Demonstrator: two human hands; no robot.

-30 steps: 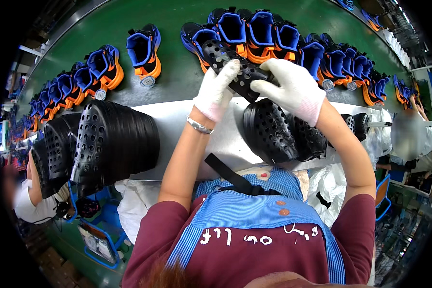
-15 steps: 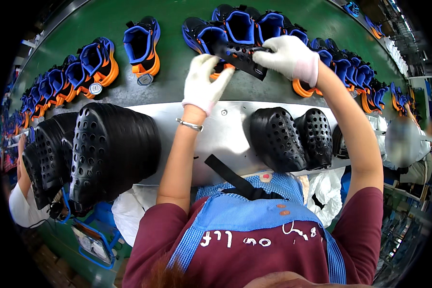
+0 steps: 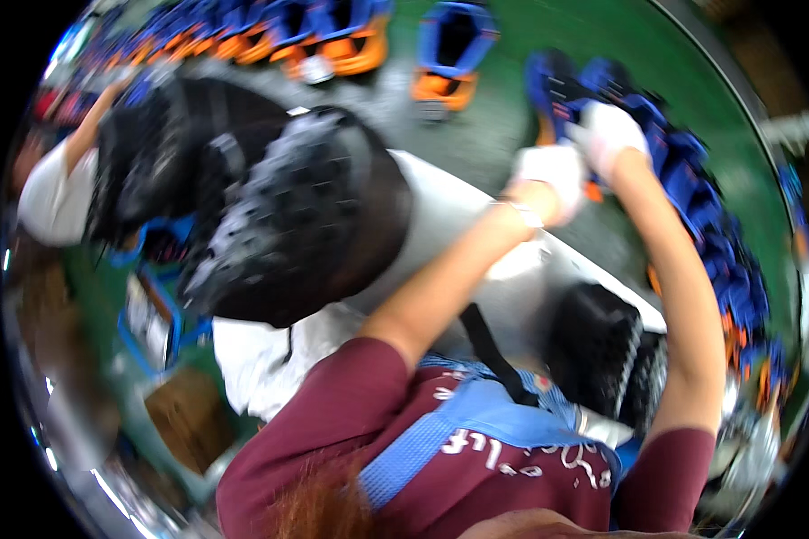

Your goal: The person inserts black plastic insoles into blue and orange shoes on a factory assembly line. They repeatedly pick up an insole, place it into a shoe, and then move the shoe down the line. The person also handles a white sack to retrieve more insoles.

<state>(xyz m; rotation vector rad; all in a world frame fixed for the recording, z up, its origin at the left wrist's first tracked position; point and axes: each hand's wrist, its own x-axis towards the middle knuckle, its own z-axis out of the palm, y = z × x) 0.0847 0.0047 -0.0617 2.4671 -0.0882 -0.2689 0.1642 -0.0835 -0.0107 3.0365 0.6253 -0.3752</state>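
Note:
My left hand (image 3: 553, 175) and my right hand (image 3: 613, 135), both in white gloves, are close together over a blue, black and orange sports shoe (image 3: 551, 83) on the green bench. They cover its opening and much of its heel. An orange bit shows beside my left hand. Motion blur smears my fingers, and the black perforated plastic insert held earlier cannot be made out. A large stack of black perforated inserts (image 3: 297, 207) lies to the left of my left arm. A smaller stack of inserts (image 3: 593, 337) lies near my right forearm.
Rows of similar shoes stand at the far left (image 3: 351, 36) and down the right side (image 3: 692, 180). A single shoe (image 3: 456, 54) stands between them on the green bench (image 3: 503, 117). A silver metal shelf (image 3: 449, 202) runs nearer me. Another person's arm (image 3: 85, 126) shows at the left.
The view has turned, so the scene appears rotated. My hands have come together over a shoe, and the black insert in my right hand no longer shows.

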